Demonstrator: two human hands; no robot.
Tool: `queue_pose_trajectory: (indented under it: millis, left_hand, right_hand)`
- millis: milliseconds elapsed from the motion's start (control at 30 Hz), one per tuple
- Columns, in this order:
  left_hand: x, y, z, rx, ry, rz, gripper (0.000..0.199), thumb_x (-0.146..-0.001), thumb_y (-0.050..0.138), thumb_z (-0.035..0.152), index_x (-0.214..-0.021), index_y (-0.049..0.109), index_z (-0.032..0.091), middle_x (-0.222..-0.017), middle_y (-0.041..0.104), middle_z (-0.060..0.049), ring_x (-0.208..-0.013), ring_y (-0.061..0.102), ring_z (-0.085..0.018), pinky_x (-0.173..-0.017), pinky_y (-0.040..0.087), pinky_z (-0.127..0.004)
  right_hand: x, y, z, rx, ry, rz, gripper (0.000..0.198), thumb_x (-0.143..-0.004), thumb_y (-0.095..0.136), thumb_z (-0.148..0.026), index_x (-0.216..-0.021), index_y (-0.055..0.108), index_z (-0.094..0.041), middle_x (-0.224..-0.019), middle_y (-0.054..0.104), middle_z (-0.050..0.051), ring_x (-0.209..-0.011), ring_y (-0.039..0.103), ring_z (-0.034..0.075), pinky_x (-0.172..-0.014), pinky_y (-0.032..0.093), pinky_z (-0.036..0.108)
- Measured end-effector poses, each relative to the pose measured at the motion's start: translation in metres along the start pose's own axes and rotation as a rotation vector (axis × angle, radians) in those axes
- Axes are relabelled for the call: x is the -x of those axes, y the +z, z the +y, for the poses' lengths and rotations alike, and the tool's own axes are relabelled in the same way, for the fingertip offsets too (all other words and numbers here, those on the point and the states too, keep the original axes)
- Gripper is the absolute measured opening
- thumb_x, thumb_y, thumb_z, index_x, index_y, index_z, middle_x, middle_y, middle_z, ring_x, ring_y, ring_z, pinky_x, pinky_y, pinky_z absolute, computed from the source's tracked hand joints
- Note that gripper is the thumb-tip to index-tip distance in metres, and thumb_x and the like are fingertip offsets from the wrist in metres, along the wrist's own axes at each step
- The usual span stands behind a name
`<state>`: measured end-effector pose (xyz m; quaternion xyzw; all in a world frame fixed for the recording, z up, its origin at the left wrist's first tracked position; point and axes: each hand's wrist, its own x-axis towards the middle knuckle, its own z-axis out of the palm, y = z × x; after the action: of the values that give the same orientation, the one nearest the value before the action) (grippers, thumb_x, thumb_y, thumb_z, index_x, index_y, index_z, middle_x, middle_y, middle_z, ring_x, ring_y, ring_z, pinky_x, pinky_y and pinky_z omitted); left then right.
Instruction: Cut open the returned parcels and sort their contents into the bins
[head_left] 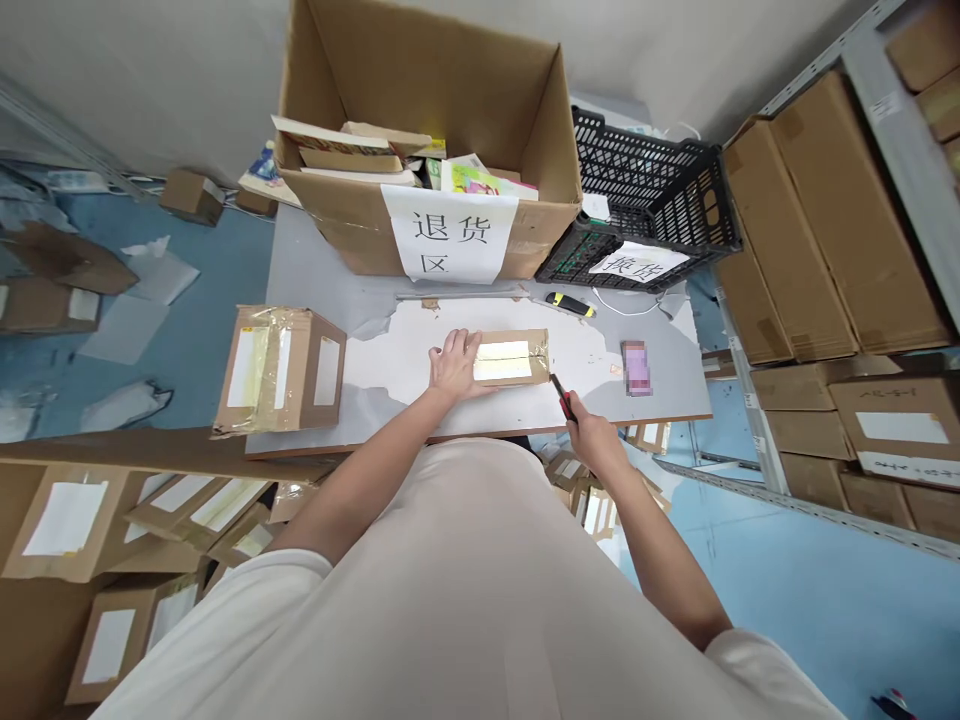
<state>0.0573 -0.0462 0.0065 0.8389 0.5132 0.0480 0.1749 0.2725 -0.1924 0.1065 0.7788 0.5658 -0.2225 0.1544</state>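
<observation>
A small taped cardboard box (pixel 491 378) with a white label lies flat on the table. My left hand (pixel 454 365) holds its left end, the fingers over the edge and the thumb nearer the table's front. In my right hand (pixel 595 440) is a dark box cutter (pixel 561 396) with a touch of red, my fingers wrapped round its handle. The cutter's tip is at the box's lower right corner; whether it touches the tape I cannot tell. Behind the box, a black and yellow utility knife (pixel 570 304) lies on the table.
A large open carton (pixel 337 235) of books and a black plastic crate (pixel 652 215) stand along the back. A taped box (pixel 322 375) sits at the left, a pinkish blurred item (pixel 637 368) at the right. Shelving (pixel 757 400) with cartons flanks the right side; several labelled boxes fill the lower left.
</observation>
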Motion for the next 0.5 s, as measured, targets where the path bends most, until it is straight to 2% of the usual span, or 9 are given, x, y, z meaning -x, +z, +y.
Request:
queue_pose_trajectory:
  millis: [67,133,233,300,400,500]
  left_hand:
    - [-0.001,-0.001,0.005,0.009,-0.054,0.014,0.104,-0.063,0.067,0.068,-0.146,0.028,0.017,-0.144,0.035,-0.023,-0.133,0.027,-0.040,-0.094,0.036,-0.052]
    - [0.002,-0.002,0.011,0.031,-0.134,0.036,0.112,-0.059,0.066,0.074,-0.146,0.026,0.015,-0.143,0.035,-0.024,-0.130,0.029,-0.042,-0.091,0.039,-0.053]
    - [0.016,-0.001,0.016,0.073,-0.235,0.075,0.113,-0.060,0.062,0.078,-0.145,0.027,0.013,-0.137,0.041,-0.026,-0.122,0.037,-0.043,-0.086,0.043,-0.054]
    - [0.032,0.003,0.013,0.102,-0.253,0.083,0.101,-0.069,0.056,0.074,-0.144,0.030,0.013,-0.130,0.048,-0.025,-0.115,0.044,-0.041,-0.085,0.044,-0.054]
    - [0.058,0.014,0.002,0.202,-0.161,0.081,0.071,-0.086,0.047,0.055,-0.142,0.035,0.013,-0.121,0.055,-0.020,-0.109,0.052,-0.034,-0.090,0.045,-0.049]
    - [0.077,0.028,-0.008,0.341,-0.042,0.120,0.055,-0.092,0.044,0.036,-0.142,0.035,0.015,-0.119,0.057,-0.015,-0.109,0.055,-0.026,-0.092,0.046,-0.040]
  right_hand:
    - [-0.004,0.007,0.004,-0.222,0.022,0.121,0.060,-0.095,0.035,-0.030,-0.151,0.018,-0.017,-0.097,0.069,0.013,-0.086,0.065,0.025,-0.073,0.046,0.034]
    - [-0.019,0.019,-0.001,-0.602,0.032,0.169,0.060,-0.093,0.036,-0.037,-0.149,0.021,-0.021,-0.103,0.067,0.010,-0.081,0.066,0.022,-0.069,0.050,0.033]
    - [-0.052,0.040,-0.022,-1.216,0.048,0.100,0.051,-0.087,0.042,-0.046,-0.131,0.039,-0.021,-0.114,0.060,0.009,-0.080,0.066,0.017,-0.059,0.054,0.030]
    - [-0.074,0.050,-0.040,-1.453,0.048,0.073,0.044,-0.081,0.049,-0.048,-0.115,0.044,-0.021,-0.115,0.057,0.008,-0.081,0.064,0.016,-0.057,0.055,0.029]
    - [-0.093,0.055,-0.060,-1.548,-0.008,0.065,0.036,-0.079,0.053,-0.045,-0.104,0.044,-0.022,-0.105,0.058,0.005,-0.074,0.061,0.013,-0.055,0.054,0.026]
    - [-0.099,0.054,-0.064,-1.453,-0.039,0.058,0.033,-0.082,0.050,-0.042,-0.107,0.044,-0.021,-0.081,0.057,-0.001,-0.063,0.056,0.012,-0.052,0.052,0.025]
